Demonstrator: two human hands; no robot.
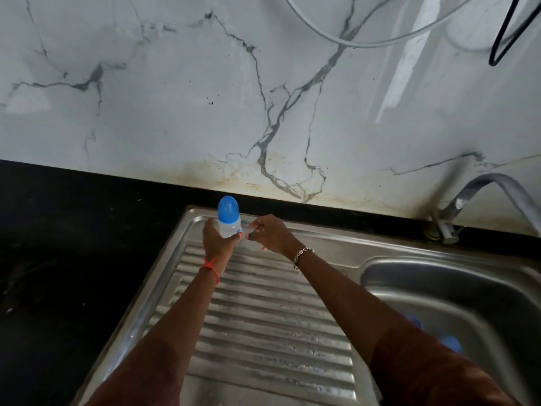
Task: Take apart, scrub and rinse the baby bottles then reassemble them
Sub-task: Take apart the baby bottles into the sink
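A small clear baby bottle (229, 223) with a blue domed cap stands upright at the far left corner of the steel drainboard (263, 323). My left hand (218, 238) grips its clear body from the left and below. Just right of the bottle hovers my right hand (269, 234), fingers loosely curled and holding nothing, apart from the bottle. Blue bottle parts (452, 342) lie in the sink basin (439, 288) at the right, partly hidden behind my right forearm.
A steel tap (474, 197) rises at the back right over the basin. Black countertop (58, 259) lies to the left of the drainboard. A marble-patterned wall stands behind, with a white hose and a black cable hanging at the top right.
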